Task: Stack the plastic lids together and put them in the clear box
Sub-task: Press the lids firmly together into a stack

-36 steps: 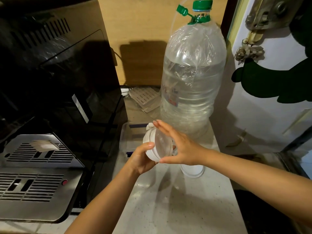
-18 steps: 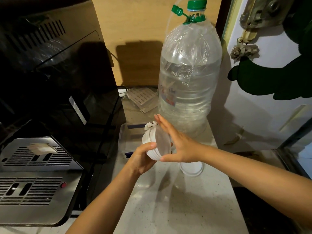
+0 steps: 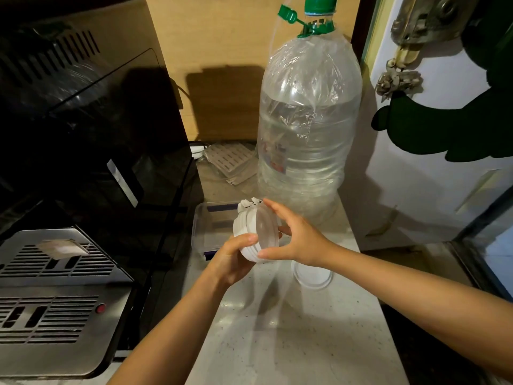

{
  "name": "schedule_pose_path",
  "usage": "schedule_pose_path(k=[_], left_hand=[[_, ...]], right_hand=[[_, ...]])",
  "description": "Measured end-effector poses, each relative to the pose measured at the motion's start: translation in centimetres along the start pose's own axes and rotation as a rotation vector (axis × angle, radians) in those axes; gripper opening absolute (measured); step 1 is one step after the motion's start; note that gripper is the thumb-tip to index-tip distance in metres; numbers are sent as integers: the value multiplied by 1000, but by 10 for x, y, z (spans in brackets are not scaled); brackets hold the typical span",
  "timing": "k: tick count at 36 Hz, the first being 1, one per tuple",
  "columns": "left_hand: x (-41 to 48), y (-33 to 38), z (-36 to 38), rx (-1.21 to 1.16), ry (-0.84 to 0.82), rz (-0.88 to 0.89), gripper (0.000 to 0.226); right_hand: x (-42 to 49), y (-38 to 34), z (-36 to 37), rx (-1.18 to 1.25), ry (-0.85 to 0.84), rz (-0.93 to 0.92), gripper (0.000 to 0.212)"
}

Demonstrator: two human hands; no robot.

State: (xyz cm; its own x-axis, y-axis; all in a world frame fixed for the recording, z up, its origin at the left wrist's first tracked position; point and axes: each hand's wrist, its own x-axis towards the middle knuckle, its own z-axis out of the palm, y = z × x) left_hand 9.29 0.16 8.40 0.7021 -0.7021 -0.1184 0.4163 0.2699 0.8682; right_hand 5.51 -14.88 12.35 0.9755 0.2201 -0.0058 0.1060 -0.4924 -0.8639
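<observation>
A stack of white and clear plastic lids (image 3: pixel 254 232) is held on edge above the counter, its small tabs bunched at the top. My left hand (image 3: pixel 230 258) grips the stack from below and behind, thumb on its rim. My right hand (image 3: pixel 298 238) presses the front clear lid, index finger on top and thumb at the bottom. Behind the stack sits the clear box (image 3: pixel 208 226), open, on the counter beside the black appliance. One more clear lid (image 3: pixel 312 275) lies flat on the counter under my right wrist.
A large water bottle (image 3: pixel 308 120) with a green cap stands just behind the box. A black appliance (image 3: pixel 97 134) with a metal drip tray (image 3: pixel 55 287) fills the left. A white door (image 3: pixel 430 162) bounds the right. Speckled counter (image 3: pixel 291 343) lies near me.
Both hands have kept hold of the lid stack almost in place. My right fingers have shifted a little on the front lid, pressing it against the stack.
</observation>
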Motion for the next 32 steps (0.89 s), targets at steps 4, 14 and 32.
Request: schedule_pose_path(k=[4, 14, 32], left_hand=[[1, 0, -2, 32, 15, -17, 80], [4, -1, -3, 92, 46, -30, 85], [0, 4, 0, 142, 50, 17, 81]], right_hand=[[1, 1, -3, -10, 16, 2, 95], [6, 1, -9, -42, -18, 12, 93], [6, -5, -11, -192, -35, -71, 92]])
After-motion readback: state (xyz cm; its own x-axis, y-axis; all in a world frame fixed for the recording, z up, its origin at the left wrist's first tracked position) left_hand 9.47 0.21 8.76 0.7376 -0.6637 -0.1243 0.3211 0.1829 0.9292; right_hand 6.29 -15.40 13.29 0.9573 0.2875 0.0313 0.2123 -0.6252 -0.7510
